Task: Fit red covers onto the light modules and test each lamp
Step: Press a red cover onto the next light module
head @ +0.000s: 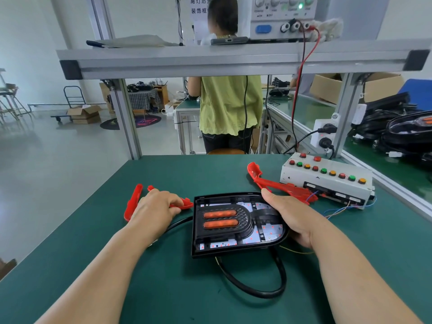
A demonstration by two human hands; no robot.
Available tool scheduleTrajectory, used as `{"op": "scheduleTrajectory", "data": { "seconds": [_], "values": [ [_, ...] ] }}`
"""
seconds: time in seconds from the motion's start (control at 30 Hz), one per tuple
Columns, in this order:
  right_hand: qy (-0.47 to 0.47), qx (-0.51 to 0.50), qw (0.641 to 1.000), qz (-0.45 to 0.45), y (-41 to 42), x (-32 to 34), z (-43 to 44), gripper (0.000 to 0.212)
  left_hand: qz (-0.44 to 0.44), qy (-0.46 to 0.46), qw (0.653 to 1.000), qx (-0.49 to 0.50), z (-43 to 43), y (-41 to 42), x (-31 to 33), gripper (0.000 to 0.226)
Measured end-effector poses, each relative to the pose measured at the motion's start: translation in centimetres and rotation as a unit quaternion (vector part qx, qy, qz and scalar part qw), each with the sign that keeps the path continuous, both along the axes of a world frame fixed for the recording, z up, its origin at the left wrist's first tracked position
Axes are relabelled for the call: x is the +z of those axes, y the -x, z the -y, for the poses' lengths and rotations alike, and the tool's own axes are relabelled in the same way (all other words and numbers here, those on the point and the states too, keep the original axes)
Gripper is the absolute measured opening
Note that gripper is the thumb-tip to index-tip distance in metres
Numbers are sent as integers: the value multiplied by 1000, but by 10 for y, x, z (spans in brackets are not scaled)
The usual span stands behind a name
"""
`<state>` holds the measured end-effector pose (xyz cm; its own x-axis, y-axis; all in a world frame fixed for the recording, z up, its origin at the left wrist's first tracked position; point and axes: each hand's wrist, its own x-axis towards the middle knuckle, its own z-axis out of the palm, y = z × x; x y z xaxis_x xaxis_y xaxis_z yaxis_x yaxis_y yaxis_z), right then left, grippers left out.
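Observation:
A black light module lies on the green bench, two orange strips glowing in it and small red LEDs lit on its white board. My right hand grips its right edge, thumb on the top rim. To the left, my left hand rests on a red cover, its fingers curled over the cover's right arm. A second red cover lies behind the module, next to the test box. A thick black cable loops out from under the module toward me.
A white test box with red, green and yellow buttons sits at the right, thin wires trailing from it. An aluminium shelf overhead carries a power supply. A person in a green top stands beyond the bench. Black lamp parts are piled far right.

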<state>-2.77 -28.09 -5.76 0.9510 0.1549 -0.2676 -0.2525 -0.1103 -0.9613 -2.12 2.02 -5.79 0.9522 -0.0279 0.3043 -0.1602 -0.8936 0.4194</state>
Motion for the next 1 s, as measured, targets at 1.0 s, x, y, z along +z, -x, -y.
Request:
{"op": "scheduleTrajectory", "data": {
  "seconds": [1.0],
  "values": [
    [41,-35,999,7,2,2,-11,63,-122,-24,987,-105,69,-71,67,22]
  ]
}}
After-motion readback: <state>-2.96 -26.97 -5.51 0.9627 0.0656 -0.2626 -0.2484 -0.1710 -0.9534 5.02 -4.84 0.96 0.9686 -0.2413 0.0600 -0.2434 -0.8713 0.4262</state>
